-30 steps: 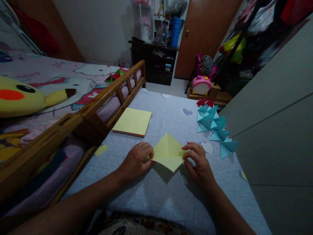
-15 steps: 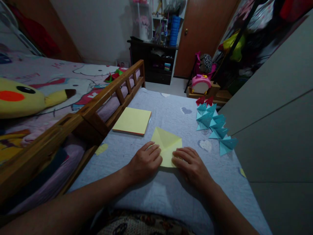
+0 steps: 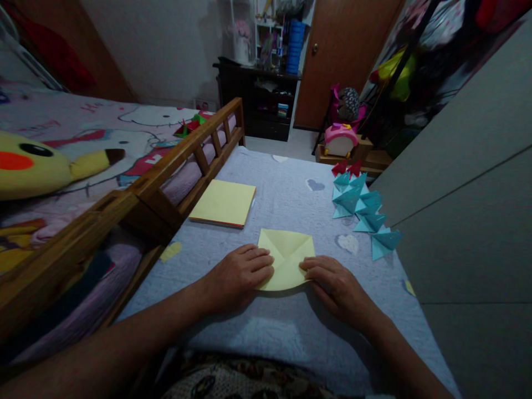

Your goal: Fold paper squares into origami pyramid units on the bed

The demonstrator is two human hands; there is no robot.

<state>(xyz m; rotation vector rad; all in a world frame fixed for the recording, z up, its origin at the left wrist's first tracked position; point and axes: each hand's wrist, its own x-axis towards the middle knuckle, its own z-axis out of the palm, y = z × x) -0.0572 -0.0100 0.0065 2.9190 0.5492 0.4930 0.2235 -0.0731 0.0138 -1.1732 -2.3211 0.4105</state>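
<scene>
A yellow paper sheet (image 3: 286, 256) with fold creases lies on the pale blue bedsheet (image 3: 291, 327) in front of me. My left hand (image 3: 239, 274) rests flat on its left edge, fingers stretched out and pressing down. At the sheet's right edge, my right hand (image 3: 336, 285) also lies flat, fingertips on the paper. A stack of yellow square paper (image 3: 223, 203) sits farther back to the left.
Several folded teal and red paper pieces (image 3: 361, 210) lie in a row at the right, near a grey wall. A wooden bed rail (image 3: 166, 177) runs along the left, with a yellow plush toy (image 3: 37, 166) beyond it. A dark cabinet and door stand at the back.
The sheet was held up as a diamond by both hands' fingertips. It has since been laid down and turned, and both hands now press flat on it.
</scene>
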